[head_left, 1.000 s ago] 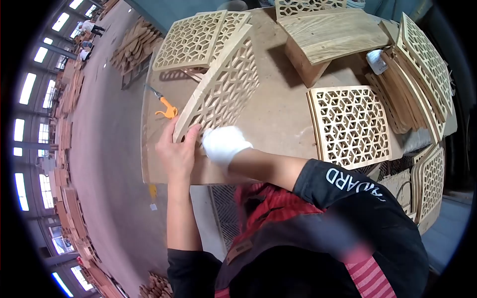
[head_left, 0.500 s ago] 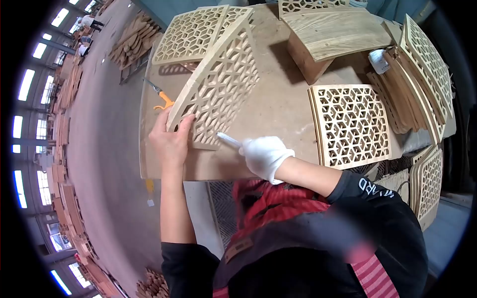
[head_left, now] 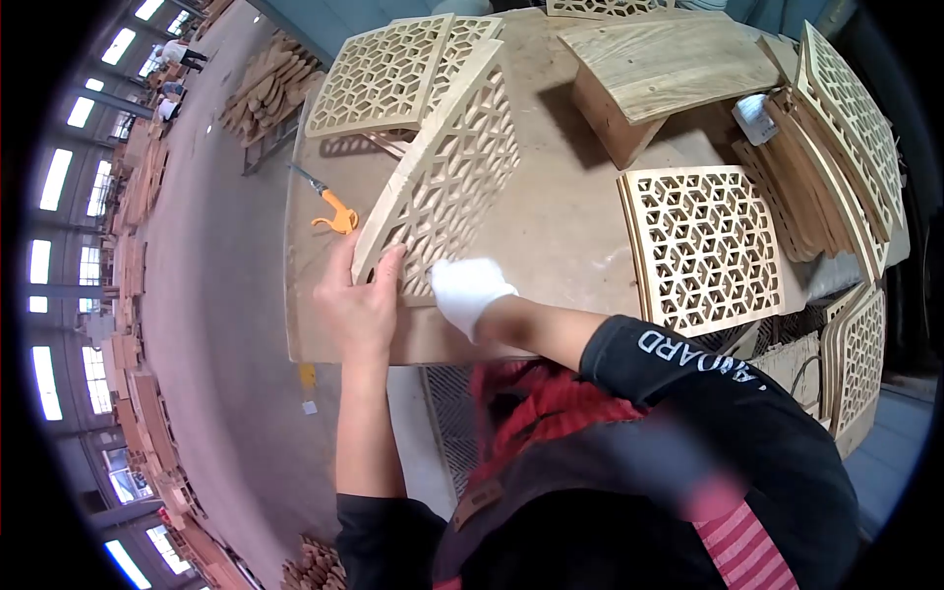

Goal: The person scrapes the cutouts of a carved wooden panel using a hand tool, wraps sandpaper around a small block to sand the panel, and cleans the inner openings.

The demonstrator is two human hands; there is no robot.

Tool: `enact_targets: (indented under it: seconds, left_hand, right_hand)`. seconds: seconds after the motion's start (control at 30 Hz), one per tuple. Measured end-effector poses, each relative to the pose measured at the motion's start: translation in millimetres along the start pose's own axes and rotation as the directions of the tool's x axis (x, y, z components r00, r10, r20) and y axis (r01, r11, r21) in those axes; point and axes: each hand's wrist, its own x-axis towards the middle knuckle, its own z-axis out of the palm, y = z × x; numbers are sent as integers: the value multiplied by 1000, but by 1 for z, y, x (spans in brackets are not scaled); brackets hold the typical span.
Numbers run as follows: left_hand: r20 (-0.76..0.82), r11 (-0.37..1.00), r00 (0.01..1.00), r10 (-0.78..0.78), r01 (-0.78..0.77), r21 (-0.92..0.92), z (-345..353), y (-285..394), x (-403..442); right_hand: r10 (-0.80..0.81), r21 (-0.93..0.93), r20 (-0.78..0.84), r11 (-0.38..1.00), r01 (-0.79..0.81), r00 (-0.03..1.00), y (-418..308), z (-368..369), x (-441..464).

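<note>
Head view: a curved wooden lattice panel (head_left: 418,155) stands tilted on edge over the near left part of the table (head_left: 556,236), between both hands. The bare left hand (head_left: 362,307) pinches its lower near corner, thumb on the lattice face and fingers round the outer edge. The gloved right hand (head_left: 470,293) is at the lower part of the same face, right beside the openings; glove and blur hide the fingertips, so I cannot tell whether that grip is pressed together or closed on something small.

As I judge it, the step in hand is close work at the cut openings by the bottom border, one hand steadying and the other working. A move from this pose calls for a firm left hold, so the panel does not rock, and light pressure on the thin bars.

The panel is pale and unpainted, with a solid, gently bowed border around repeating angular cutouts; I can see no broken bar, though the lower corner is partly covered. An orange air gun (head_left: 339,212) lies just beside the left hand. Similar panels lie in a stack (head_left: 646,258) to the right, near a wooden stand (head_left: 669,64).
</note>
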Motion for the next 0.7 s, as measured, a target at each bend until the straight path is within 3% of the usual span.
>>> enact_targets:
  seconds: [0.07,0.1,0.13,0.2,0.4,0.57,0.67,0.7]
  left_hand:
    - [-18,999,999,32,-31,33,2,5,-4]
    - [-51,978,983,175,-168,120,4,0,-6]
    - [-49,983,986,161,-156,93,4,0,-7]
    - [-42,990,989,139,-137,36,6,0,-5]
    - [-22,998,999,45,-45,-32,2,-7,5]
    - [-25,1000,1000,2,-2,12,-1,-11,15]
    - [-9,998,999,-41,40,-57,0,-16,18]
    - [-33,999,999,4,-5,-51,1,-17,18]
  right_hand:
    - [62,65,-138,996,-53,989,5,31,11]
    - [76,84,-182,995,-62,980,6,34,9]
    - [92,108,-225,992,-69,970,7,37,6]
    - [93,-25,-61,995,-94,994,13,31,-14]
    - [39,102,119,993,-52,992,29,-9,-50]
    - [36,148,78,988,-47,996,27,-12,-41]
    - [47,115,74,992,-55,996,25,-5,-41]
    - [45,89,68,995,-51,997,23,-4,-42]
